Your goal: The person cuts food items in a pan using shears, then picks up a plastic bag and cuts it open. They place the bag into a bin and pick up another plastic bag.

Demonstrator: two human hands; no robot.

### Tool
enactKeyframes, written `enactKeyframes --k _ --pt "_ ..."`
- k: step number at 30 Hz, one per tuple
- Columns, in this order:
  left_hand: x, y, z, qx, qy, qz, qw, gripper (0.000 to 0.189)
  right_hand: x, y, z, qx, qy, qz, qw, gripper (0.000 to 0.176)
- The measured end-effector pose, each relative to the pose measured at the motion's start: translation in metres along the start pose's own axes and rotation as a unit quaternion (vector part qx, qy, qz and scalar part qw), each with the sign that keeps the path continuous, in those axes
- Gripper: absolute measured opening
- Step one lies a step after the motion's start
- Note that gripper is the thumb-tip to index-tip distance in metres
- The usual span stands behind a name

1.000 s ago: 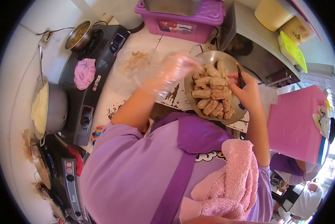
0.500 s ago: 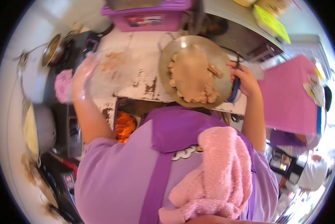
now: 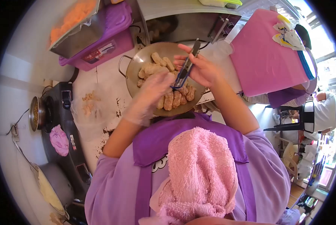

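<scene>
A wide metal pan [image 3: 136, 63] with loop handles holds several short, pale brown food rolls [image 3: 169, 100], lined up near its front side and piled toward the back. My left hand [image 3: 161, 83], in a clear plastic glove, reaches over the pan among the rolls. Motion smears its fingers and hides what they touch. Above the pan's right half, my right hand [image 3: 203, 69] grips a long dark tool with blue edges [image 3: 188, 63] between thumb and fingers, its index finger stretched out. The tool slants down toward the left hand.
Left of the pan lies a clear plastic bag [image 3: 91, 108] with crumbs. A black stove [image 3: 59, 108] bears a pink cloth [image 3: 59, 140]. Behind stand a purple bin [image 3: 100, 52], a metal tray [image 3: 82, 37] of orange food and an oven [image 3: 190, 28]. A pink box [image 3: 269, 56] is at right.
My left hand has swung right from the bag to over the pan. My right hand has moved from the pan's right rim inward with the tool. A tan oval over the rolls no longer shows.
</scene>
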State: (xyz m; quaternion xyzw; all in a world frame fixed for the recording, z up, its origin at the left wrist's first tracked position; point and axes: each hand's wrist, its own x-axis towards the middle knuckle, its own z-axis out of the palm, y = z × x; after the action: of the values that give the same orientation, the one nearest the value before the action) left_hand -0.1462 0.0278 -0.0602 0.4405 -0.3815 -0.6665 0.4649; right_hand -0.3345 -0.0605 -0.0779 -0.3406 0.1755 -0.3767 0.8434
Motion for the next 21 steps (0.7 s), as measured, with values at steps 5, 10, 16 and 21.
enactKeyframes --k 5,10,16,21 --pt "0.031 -0.007 0.021 -0.043 0.009 -0.114 0.992 0.03 0.005 0.009 0.026 -0.073 0.03 -0.08 0.994 0.047" --pt "0.032 -0.01 0.02 -0.034 0.003 -0.091 0.995 0.022 -0.002 0.011 0.026 -0.096 0.038 -0.084 0.991 0.046" --pt "0.022 -0.005 0.027 -0.093 -0.055 -0.049 0.993 0.041 -0.021 0.019 0.024 -0.093 0.073 -0.09 0.989 0.042" --pt "-0.019 -0.001 -0.019 -0.019 0.004 -0.035 0.999 0.055 -0.044 0.0 0.018 -0.135 0.145 -0.122 0.973 0.031"
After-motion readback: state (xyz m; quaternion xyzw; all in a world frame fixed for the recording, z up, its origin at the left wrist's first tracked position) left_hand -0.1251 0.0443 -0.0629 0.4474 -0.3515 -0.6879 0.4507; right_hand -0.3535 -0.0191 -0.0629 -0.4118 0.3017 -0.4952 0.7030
